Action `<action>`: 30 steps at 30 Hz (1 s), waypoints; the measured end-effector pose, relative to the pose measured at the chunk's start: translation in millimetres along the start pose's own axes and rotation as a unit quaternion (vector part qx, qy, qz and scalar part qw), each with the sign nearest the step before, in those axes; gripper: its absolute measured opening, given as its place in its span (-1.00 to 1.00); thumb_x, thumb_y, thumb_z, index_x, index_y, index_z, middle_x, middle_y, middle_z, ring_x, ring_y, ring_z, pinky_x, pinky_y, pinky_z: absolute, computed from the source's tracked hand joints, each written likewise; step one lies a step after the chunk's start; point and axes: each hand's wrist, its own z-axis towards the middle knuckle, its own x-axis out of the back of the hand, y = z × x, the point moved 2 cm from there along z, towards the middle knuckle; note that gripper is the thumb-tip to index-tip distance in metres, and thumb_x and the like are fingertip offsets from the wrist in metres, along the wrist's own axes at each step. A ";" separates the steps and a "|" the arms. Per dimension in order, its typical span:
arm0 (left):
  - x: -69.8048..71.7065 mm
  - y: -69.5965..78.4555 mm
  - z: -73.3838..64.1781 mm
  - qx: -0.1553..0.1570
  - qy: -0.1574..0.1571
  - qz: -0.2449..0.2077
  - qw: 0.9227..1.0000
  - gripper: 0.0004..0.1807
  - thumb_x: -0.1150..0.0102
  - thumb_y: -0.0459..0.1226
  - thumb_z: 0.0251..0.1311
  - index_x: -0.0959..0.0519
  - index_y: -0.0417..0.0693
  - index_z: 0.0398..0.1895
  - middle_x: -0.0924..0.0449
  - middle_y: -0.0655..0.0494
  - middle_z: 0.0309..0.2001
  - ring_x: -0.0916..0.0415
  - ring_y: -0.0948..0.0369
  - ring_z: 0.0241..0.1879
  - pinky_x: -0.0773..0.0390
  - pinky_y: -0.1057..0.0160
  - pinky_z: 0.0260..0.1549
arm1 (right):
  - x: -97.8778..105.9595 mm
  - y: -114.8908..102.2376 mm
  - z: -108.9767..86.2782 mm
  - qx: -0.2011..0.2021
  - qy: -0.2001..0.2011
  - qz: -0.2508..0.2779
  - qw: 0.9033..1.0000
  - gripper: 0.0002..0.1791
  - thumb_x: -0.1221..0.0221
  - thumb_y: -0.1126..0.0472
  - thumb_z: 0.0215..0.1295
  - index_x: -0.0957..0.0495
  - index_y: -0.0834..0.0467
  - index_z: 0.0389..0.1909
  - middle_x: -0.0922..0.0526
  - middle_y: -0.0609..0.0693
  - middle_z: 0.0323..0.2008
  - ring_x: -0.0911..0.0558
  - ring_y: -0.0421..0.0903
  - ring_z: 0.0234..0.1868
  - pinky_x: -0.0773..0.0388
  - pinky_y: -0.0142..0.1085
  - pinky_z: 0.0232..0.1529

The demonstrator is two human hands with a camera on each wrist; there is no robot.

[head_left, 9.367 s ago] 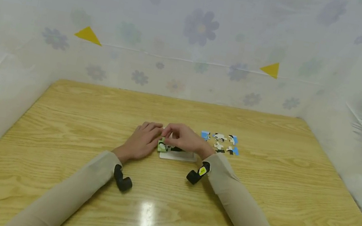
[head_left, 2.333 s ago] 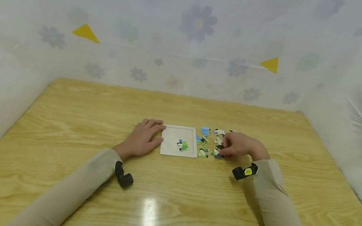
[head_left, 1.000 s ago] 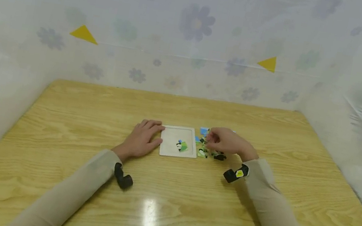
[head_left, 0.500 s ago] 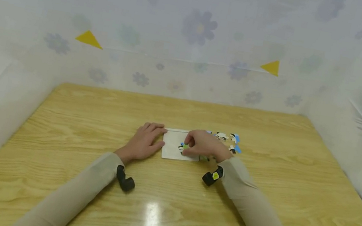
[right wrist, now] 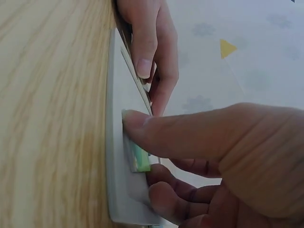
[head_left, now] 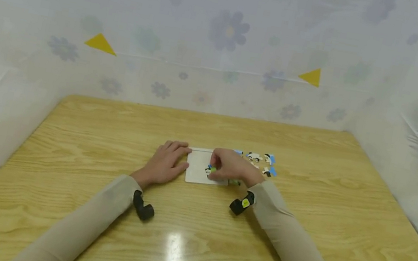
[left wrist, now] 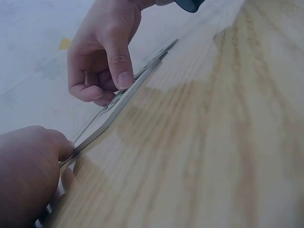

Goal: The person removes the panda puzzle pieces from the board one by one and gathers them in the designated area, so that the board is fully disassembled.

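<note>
A white square puzzle tray (head_left: 197, 159) lies on the table. My left hand (head_left: 163, 163) rests flat at the tray's left edge, its fingers and thumb extended along the rim. My right hand (head_left: 233, 166) reaches over the right half of the tray. Between its thumb and fingers it pinches a green jigsaw puzzle piece (right wrist: 139, 159) with a black-and-white panda part, low over the tray floor. In the head view the right hand covers most of that piece and the tray's right rim.
Several loose puzzle pieces (head_left: 269, 160) in blue, white and black lie right of the tray, some behind the right hand. Pale flower-patterned sheeting (head_left: 220, 90) bounds the wooden table (head_left: 131, 119) at the back and sides.
Pieces in the tray 9.4 s ago now lie to its right. The right hand has moved left from those loose pieces onto the last tray piece. The left hand has stayed at the rim.
</note>
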 end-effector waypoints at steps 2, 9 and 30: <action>-0.6 0.8 -0.5 0.000 -0.002 -0.001 1.000 -0.53 -0.04 -0.14 0.34 -0.44 -0.14 0.26 -0.32 -0.15 0.32 -0.23 -0.09 0.26 -0.24 -0.17 0.16 | -1.1 0.3 -0.9 -0.005 0.000 0.003 1.000 -0.73 -0.37 0.24 0.10 -0.45 0.17 -0.30 -0.47 0.00 -0.39 -0.39 -0.13 -0.40 -0.37 -0.31 -0.35; -1.6 -0.4 -0.5 -0.003 -0.002 0.001 1.000 -0.52 -0.04 -0.14 0.35 -0.43 -0.14 0.27 -0.32 -0.15 0.32 -0.23 -0.10 0.26 -0.23 -0.19 0.17 | -1.8 5.8 -2.5 -0.002 -0.005 0.027 1.000 -0.69 -0.36 0.21 0.14 -0.48 0.17 -0.15 -0.49 0.02 -0.34 -0.43 -0.11 -0.35 -0.41 -0.31 -0.32; -1.5 -2.7 0.5 -0.008 -0.002 0.003 1.000 -0.53 -0.02 -0.12 0.35 -0.44 -0.12 0.26 -0.33 -0.15 0.31 -0.23 -0.10 0.27 -0.24 -0.19 0.16 | 12.9 24.6 -35.8 0.079 -0.004 0.030 0.996 -0.89 -0.13 0.19 0.39 -0.51 0.16 -0.24 -0.58 0.00 -0.57 -0.50 -0.16 -0.62 -0.43 -0.32 -0.45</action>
